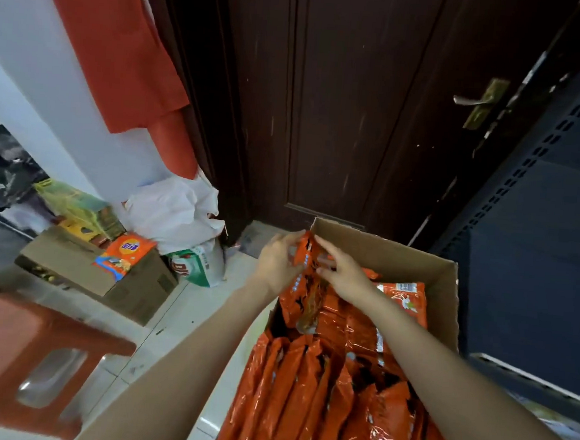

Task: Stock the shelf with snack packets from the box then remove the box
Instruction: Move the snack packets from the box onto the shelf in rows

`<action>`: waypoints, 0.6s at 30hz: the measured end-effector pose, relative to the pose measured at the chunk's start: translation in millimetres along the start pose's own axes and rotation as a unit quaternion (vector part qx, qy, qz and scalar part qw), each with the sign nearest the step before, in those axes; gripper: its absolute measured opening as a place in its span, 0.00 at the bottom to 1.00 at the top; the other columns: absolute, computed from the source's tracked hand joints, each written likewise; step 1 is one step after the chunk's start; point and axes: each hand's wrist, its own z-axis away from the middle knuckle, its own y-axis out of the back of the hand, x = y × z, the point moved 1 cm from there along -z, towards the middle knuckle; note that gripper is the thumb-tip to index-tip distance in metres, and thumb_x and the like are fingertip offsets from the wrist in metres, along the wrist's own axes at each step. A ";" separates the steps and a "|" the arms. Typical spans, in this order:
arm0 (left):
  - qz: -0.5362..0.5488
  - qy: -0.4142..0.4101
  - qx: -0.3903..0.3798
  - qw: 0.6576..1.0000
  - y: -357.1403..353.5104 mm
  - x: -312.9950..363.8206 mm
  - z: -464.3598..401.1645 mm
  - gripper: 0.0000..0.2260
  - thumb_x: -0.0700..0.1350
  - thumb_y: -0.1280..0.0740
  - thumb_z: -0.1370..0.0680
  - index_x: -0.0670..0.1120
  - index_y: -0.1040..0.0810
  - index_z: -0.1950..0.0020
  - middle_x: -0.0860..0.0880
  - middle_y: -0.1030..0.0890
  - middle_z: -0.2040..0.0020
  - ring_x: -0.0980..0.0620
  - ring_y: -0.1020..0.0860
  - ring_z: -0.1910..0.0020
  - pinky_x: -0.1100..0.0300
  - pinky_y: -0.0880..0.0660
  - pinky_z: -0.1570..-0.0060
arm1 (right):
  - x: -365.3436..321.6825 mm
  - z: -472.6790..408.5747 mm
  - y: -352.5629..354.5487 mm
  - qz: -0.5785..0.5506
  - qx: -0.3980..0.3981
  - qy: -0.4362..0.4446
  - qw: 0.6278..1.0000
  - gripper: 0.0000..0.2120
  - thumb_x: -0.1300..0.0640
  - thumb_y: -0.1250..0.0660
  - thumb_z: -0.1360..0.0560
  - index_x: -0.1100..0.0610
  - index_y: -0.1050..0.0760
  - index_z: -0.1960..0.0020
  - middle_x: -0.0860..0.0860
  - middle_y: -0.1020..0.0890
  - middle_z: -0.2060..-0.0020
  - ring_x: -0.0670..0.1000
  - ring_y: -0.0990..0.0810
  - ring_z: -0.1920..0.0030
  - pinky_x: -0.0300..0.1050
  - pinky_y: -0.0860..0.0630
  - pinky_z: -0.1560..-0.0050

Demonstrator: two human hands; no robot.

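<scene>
Orange packet (306, 283) between both hands

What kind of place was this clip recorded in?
Probably a small shop's back corner or stockroom: an open box full of orange snack packets, dark metal shelving to the right, more cartons on the tiled floor.

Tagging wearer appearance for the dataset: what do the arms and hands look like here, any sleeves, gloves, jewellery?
Both forearms are bare up to the bottom edge of the picture, with no sleeve in view. The left hand and right hand are bare too: no gloves, and no watch, bracelet or ring shows on the parts in view. The fingertips are somewhat blurred, so small details there cannot be told.
</scene>
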 end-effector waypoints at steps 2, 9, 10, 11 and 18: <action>-0.004 -0.034 0.006 0.999 -0.1 -0.7 0.4 0.23 0.37 0.31 0.27 0.46 0.28 0.32 0.45 0.24 0.42 0.52 0.22 0.53 0.69 0.28 0.49 | -0.1 2.3 2.4 -0.017 0.001 0.003 1.000 0.30 0.70 0.41 0.23 0.51 0.42 0.26 0.52 0.33 0.31 0.52 0.32 0.31 0.42 0.31 0.37; 0.003 -0.092 -0.068 0.993 -19.6 25.7 -5.1 0.23 0.40 0.31 0.26 0.51 0.29 0.33 0.48 0.26 0.41 0.49 0.23 0.49 0.56 0.25 0.45 | 21.6 27.7 46.6 0.137 0.110 -0.034 0.984 0.27 0.61 0.36 0.24 0.50 0.38 0.27 0.54 0.32 0.30 0.53 0.34 0.30 0.48 0.36 0.30; 0.005 -0.087 -0.080 0.993 -24.7 30.6 -7.7 0.22 0.41 0.31 0.26 0.52 0.29 0.33 0.48 0.26 0.42 0.48 0.23 0.49 0.54 0.25 0.45 | 29.2 31.9 53.6 0.168 0.128 -0.060 0.976 0.26 0.60 0.36 0.24 0.51 0.38 0.27 0.54 0.33 0.30 0.54 0.36 0.29 0.48 0.38 0.30; 0.007 -0.083 -0.087 0.993 -29.7 34.6 -9.8 0.22 0.41 0.31 0.27 0.53 0.29 0.34 0.48 0.26 0.42 0.48 0.23 0.48 0.53 0.24 0.44 | 36.4 35.3 59.8 0.193 0.140 -0.085 0.967 0.26 0.59 0.36 0.23 0.51 0.38 0.27 0.54 0.34 0.30 0.54 0.37 0.29 0.49 0.40 0.29; 0.042 -0.083 -0.135 0.986 -55.0 40.5 -12.7 0.21 0.43 0.31 0.26 0.54 0.30 0.35 0.50 0.26 0.42 0.52 0.23 0.49 0.53 0.23 0.45 | 70.6 44.0 79.0 0.243 0.115 -0.200 0.942 0.26 0.55 0.35 0.24 0.52 0.38 0.27 0.58 0.34 0.31 0.58 0.37 0.30 0.54 0.39 0.29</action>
